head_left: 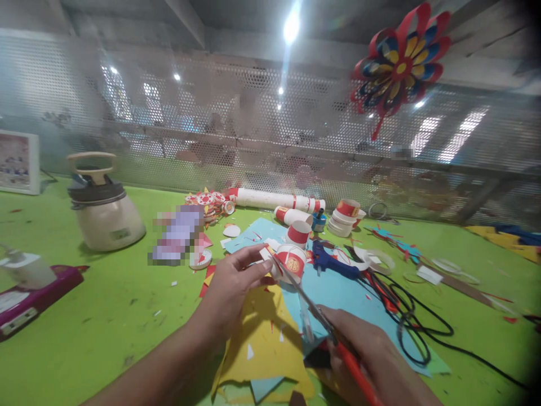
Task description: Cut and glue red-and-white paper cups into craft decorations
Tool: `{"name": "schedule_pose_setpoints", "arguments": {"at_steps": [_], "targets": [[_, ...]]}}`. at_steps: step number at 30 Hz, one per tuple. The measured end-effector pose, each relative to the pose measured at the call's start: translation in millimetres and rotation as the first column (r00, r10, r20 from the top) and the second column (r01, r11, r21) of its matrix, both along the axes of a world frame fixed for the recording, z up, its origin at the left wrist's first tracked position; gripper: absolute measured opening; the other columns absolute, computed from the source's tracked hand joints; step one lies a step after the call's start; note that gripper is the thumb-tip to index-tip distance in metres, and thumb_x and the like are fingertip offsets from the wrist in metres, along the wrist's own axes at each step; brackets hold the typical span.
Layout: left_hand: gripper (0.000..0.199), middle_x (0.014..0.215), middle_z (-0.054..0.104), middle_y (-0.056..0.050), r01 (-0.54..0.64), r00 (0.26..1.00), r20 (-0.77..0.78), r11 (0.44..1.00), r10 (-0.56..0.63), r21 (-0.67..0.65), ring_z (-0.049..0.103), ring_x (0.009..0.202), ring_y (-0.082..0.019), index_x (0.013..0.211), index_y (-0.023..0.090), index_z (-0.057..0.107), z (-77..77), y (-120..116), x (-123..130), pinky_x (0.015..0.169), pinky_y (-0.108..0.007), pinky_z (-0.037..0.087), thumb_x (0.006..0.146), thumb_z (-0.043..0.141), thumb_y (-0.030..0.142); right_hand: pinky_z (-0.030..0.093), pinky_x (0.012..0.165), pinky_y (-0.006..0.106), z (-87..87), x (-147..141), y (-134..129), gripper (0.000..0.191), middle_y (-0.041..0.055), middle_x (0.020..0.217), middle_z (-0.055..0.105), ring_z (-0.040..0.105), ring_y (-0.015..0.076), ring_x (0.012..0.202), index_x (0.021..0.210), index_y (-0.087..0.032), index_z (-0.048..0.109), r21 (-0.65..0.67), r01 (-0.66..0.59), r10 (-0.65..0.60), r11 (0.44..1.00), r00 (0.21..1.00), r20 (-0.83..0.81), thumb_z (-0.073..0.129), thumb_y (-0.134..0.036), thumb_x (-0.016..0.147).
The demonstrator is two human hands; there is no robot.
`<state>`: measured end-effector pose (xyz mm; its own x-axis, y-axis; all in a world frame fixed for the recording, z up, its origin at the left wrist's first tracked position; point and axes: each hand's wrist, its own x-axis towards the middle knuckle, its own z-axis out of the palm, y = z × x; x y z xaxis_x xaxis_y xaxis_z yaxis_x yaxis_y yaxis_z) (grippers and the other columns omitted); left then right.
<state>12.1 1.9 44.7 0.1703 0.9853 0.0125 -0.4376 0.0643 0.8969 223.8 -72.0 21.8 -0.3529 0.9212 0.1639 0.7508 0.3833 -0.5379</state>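
My left hand [231,285] pinches a small white and red paper piece [267,255] between thumb and fingers. My right hand [366,344] grips scissors [315,309] with red handles, their blades reaching up to the paper's right edge. Whether the blades are cutting into it I cannot tell. Just behind the blades is a red and white paper cup [292,265] with a gold emblem, and another cup [298,233] stands behind it. Under my hands lies yellow paper [264,332] scattered with small scraps. Light blue paper [353,301] extends to the right.
A blue glue gun [333,260] lies right of the cups, near a coiled black cord [426,316]. Farther back are a long white and red tube [270,199] and stacked cups [344,217]. At left are a phone [180,234], a jug [107,217] and a power strip [40,301].
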Motion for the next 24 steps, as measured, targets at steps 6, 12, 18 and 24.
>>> {"name": "schedule_pose_setpoints", "arguments": {"at_steps": [6,12,18,24], "targets": [[0.034,0.086,0.068,-0.008,-0.022,1.000,0.009,1.000,0.022,0.007,0.064,0.075,-0.020,0.098,0.013,0.070,1.0,-2.3,2.6,0.077,-0.038,0.051,0.066,0.078,0.023,0.049,0.076,0.031,-2.1,-0.7,0.8,0.029,0.0056,0.097,0.068,0.062,0.0213,0.084,0.116,-0.023,0.059,-0.021,0.000,0.000,1.000,1.000,-0.001,0.048,-0.024,0.089],[0.032,0.086,0.069,-0.009,-0.030,0.999,0.017,1.000,0.030,0.005,0.064,0.075,-0.020,0.097,0.013,0.070,-0.3,-2.5,2.7,0.076,-0.037,0.051,0.066,0.078,0.021,0.049,0.073,0.029,-0.9,-2.9,1.5,0.027,0.0038,0.094,0.069,0.063,0.0204,0.081,0.113,-0.023,0.060,-0.012,-0.009,0.009,1.000,1.000,-0.029,0.050,-0.028,0.089],[0.029,0.088,0.068,-0.008,-0.010,1.000,0.021,1.000,0.010,0.020,0.064,0.076,-0.020,0.096,0.014,0.070,0.0,-2.4,3.2,0.077,-0.037,0.051,0.069,0.076,0.022,0.048,0.073,0.026,-4.0,-3.6,2.5,0.026,0.0007,0.095,0.069,0.063,0.0177,0.081,0.112,-0.024,0.060,-0.007,-0.032,0.032,0.999,0.997,-0.070,0.054,-0.029,0.088],[0.035,0.086,0.067,-0.006,-0.026,0.999,0.022,1.000,0.026,0.001,0.064,0.076,-0.019,0.100,0.014,0.069,0.2,-2.4,2.2,0.077,-0.036,0.051,0.067,0.078,0.021,0.047,0.066,0.024,-9.3,-0.5,2.1,0.030,-0.0017,0.085,0.070,0.064,0.0160,0.073,0.106,-0.024,0.063,0.099,-0.004,0.007,0.995,0.999,-0.036,0.047,-0.016,0.083]]}}
